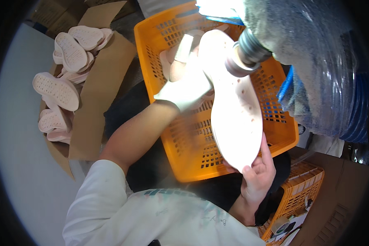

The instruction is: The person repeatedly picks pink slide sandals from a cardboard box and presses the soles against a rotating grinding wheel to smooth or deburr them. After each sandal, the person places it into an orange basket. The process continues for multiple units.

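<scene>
Apparently under treatment at the cylindrical tool (244, 55), twelve o'clock, contact unclear; pale sole (236, 119) above orange basket (177, 158), grasped by left hand (188, 86), ten o'clock, and right hand (258, 177), five o'clock; repositioning would call for coordinated turning.

A pale, almost white shoe sole (233, 127) is showing a broad, smooth face glaring under strong light, with small reddish holes dotting its right half. It is slanting lengthwise above an orange basket (289, 137), its rounded end pointing away and its tapering end pointing nearer, while a round metallic tool head (242, 61) is overlapping its upper right edge.
</scene>
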`<control>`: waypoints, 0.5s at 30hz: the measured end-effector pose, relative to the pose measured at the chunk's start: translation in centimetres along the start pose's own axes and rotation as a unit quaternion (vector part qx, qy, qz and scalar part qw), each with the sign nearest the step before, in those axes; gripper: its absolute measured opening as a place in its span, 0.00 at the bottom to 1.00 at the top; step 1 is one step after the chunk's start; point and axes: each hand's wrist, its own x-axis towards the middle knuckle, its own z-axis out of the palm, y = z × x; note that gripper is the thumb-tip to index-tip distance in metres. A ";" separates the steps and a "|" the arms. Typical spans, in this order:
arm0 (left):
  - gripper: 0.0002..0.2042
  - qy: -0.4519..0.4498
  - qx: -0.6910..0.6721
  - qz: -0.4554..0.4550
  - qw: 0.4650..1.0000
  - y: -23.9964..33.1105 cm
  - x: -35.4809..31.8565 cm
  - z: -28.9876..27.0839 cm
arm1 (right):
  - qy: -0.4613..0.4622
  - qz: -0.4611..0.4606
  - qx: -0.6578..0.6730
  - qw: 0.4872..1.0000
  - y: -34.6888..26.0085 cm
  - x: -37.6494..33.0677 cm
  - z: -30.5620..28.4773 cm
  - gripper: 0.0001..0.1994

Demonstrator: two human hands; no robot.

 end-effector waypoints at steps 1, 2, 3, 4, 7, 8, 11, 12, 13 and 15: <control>0.17 -0.012 -0.124 -0.044 0.991 -0.4 0.0 0.2 | -0.007 0.007 0.002 1.000 -0.5 -0.7 -0.7 0.41; 0.17 -0.076 -0.125 -0.068 0.987 -0.9 -0.1 0.4 | -0.013 0.015 0.006 1.000 -0.9 -1.3 -1.3 0.41; 0.18 -0.114 -0.133 -0.089 0.981 -1.3 -0.3 0.6 | -0.021 0.024 0.009 0.999 -1.2 -1.8 -1.7 0.41; 0.18 -0.150 -0.139 -0.108 0.973 -1.6 -0.6 0.8 | -0.004 0.025 0.013 1.000 -1.3 -2.1 -2.1 0.41; 0.28 -0.181 0.366 0.128 0.904 -2.2 -1.7 1.1 | -0.002 0.020 0.063 0.998 -1.6 -2.6 -3.5 0.45; 0.28 -0.178 0.314 0.087 0.928 -2.3 -2.0 1.2 | 0.006 0.013 0.058 0.998 -1.7 -2.7 -3.9 0.46; 0.28 -0.163 0.337 0.103 0.922 -2.3 -2.3 0.8 | 0.025 0.010 0.077 0.997 -2.0 -2.3 -4.5 0.47; 0.28 -0.158 0.340 0.102 0.922 -2.2 -2.2 0.6 | 0.037 0.007 0.066 0.997 -2.0 -2.0 -4.2 0.47; 0.28 -0.155 0.345 0.102 0.920 -2.0 -2.3 0.4 | 0.038 0.005 0.058 0.998 -1.9 -1.5 -3.6 0.48; 0.28 -0.150 0.372 0.114 0.909 -1.4 -2.8 0.4 | 0.020 0.009 0.035 0.999 -1.6 0.3 -1.9 0.48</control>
